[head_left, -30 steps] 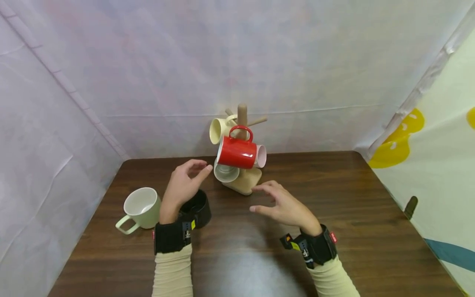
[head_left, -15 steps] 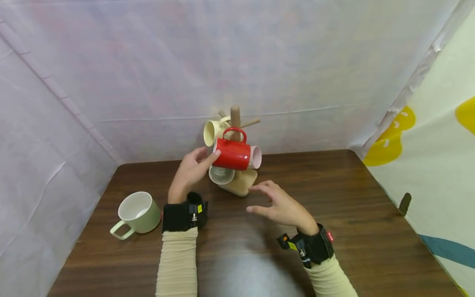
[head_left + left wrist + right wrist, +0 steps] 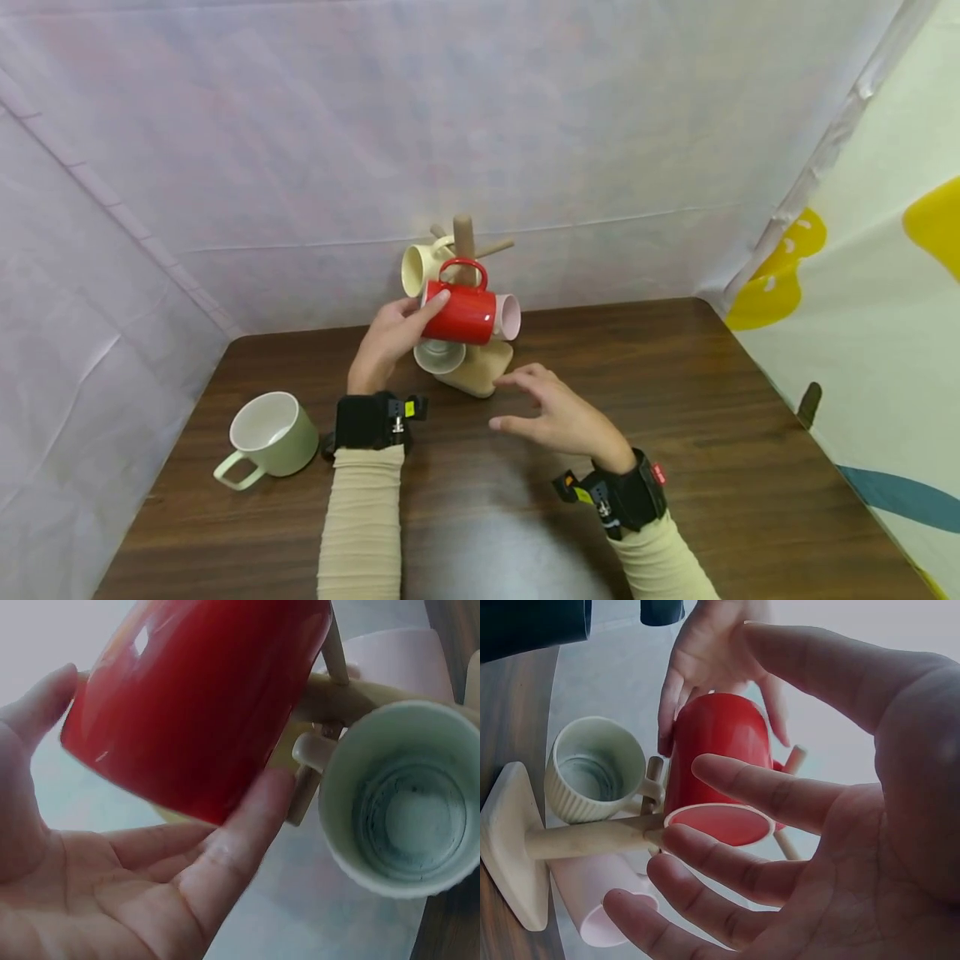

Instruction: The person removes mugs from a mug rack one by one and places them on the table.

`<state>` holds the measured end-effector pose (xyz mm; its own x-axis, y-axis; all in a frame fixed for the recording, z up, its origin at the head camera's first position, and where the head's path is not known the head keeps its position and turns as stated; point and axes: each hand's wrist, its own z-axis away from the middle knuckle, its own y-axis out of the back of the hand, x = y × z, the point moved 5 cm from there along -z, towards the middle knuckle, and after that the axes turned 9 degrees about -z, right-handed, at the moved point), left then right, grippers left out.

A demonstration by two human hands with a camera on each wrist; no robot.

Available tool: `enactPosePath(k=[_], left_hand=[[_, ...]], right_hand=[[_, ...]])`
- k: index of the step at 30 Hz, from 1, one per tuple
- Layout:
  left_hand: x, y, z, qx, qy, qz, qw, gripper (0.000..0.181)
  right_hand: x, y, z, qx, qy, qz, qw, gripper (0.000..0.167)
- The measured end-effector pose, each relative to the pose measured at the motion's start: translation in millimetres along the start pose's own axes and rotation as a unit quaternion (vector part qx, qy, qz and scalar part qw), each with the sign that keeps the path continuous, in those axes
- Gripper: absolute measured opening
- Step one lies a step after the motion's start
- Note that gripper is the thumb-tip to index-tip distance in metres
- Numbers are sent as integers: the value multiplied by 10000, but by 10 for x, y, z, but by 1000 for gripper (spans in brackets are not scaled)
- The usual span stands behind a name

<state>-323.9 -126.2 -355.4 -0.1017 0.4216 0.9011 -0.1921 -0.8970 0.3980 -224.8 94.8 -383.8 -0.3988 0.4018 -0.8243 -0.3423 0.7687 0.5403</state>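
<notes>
A red mug hangs by its handle on the wooden mug tree. My left hand holds its left end, thumb on the front and fingers reaching behind. In the left wrist view, thumb and fingers lie on either side of the red mug. My right hand hovers right of the stand, fingers spread and touching nothing. A cream mug, a pale pink mug and a ribbed pale mug also hang on the tree.
A light green mug stands upright on the brown table, left of my left forearm. A black mug is mostly hidden behind my left wrist. White cloth hangs close behind the mug tree.
My left hand has moved forward and right from above the black mug to the red mug and taken hold of it. My right hand has stayed nearly still. The head view has shifted slightly.
</notes>
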Motion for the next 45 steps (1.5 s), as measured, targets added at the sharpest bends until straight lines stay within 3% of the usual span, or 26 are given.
enactPosePath(k=[5,13,37,45], left_hand=[[-26,-8,-48,-125,107,573,9982,88],[-53,10,-74,37,219,872,9959,86],[-44,42,-24,428,436,629,9961,87],[-23,85,21,515,320,483,9970,88]], right_hand=[[-11,-9,-24,-3,22,24,10000,51],[-18,-21,-45,-47,0,7,10000,51],[33,-38,-65,-98,-7,1,10000,51],[37,-38,-84,-72,67,-33,9999,50]])
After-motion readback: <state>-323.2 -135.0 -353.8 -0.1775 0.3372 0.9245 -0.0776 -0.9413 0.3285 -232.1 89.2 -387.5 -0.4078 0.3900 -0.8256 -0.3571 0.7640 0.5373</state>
